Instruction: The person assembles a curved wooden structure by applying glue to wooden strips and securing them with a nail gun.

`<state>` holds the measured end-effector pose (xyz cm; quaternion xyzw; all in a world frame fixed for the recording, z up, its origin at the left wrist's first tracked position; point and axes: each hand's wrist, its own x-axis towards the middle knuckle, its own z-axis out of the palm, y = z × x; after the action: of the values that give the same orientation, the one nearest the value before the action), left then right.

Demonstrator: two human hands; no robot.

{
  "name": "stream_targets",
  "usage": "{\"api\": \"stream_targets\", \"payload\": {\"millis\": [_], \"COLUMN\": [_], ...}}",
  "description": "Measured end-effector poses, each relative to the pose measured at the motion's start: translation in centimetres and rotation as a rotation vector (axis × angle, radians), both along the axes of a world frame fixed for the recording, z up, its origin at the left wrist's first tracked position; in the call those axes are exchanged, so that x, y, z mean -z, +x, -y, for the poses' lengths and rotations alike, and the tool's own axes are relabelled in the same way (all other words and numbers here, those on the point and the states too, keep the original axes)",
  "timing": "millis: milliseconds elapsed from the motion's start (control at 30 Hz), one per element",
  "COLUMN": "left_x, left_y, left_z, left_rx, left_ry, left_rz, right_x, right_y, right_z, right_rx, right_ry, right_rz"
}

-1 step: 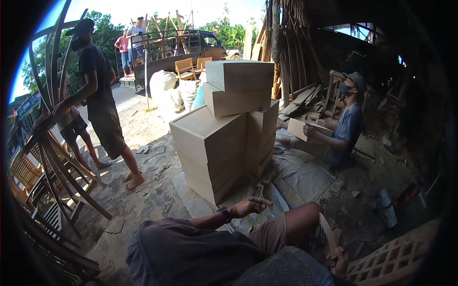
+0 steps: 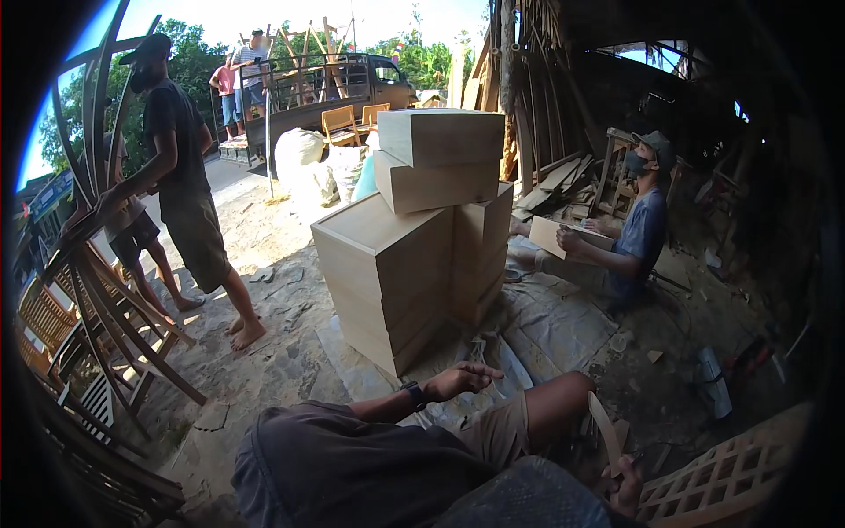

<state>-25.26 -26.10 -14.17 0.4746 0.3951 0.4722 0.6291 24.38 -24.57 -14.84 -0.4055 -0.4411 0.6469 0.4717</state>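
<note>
My left hand (image 2: 459, 380), with a dark watch (image 2: 414, 395) on its wrist, hovers by my raised knee. One finger stretches out to the right, the others look loosely curled, and I see nothing held. At the lower right, my right hand (image 2: 626, 486) is closed round the lower end of a curved pale wooden strip (image 2: 605, 433), whose upper end reaches my knee. Pale wooden boxes stand just ahead: a tall one (image 2: 365, 255), another (image 2: 482, 255) beside it, and smaller ones (image 2: 444, 139) stacked on top, slightly askew.
A seated person (image 2: 642, 220) holds a pale board (image 2: 554, 239) at the right. Standing at the left, another person (image 2: 180, 167) is beside wooden frames (image 2: 114, 308). A truck (image 2: 326, 101) is behind. A wooden lattice (image 2: 731, 475) lies at the lower right; a plastic sheet (image 2: 563, 326) covers ground ahead.
</note>
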Motion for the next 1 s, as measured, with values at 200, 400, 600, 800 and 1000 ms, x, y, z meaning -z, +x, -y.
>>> {"api": "stream_targets", "payload": {"millis": [200, 400, 600, 800, 1000], "left_x": [0.1, 0.4, 1.0, -2.3, -20.7], "left_y": [1.4, 1.5, 1.3, -0.6, -13.0], "left_z": [0.1, -0.4, -0.1, -2.0, -3.6], "left_rx": [0.016, 0.029, 0.026, -0.09, -0.717], "left_ry": [-0.036, -0.023, -0.034, 0.139, 0.787], "left_rz": [-0.004, -0.003, -0.014, 0.175, -0.093], "right_x": [-0.4, -0.7, -0.2, 1.2, -0.1], "right_y": [0.6, 0.9, 1.0, 2.5, 2.7], "right_z": [0.6, 0.5, 0.3, 0.2, 1.0], "right_rx": [0.058, 0.025, 0.03, 0.03, 0.012], "right_ry": [-0.031, -0.017, -0.027, -0.046, -0.041], "right_rz": [-0.025, 0.028, 0.043, 0.022, 0.029]}}
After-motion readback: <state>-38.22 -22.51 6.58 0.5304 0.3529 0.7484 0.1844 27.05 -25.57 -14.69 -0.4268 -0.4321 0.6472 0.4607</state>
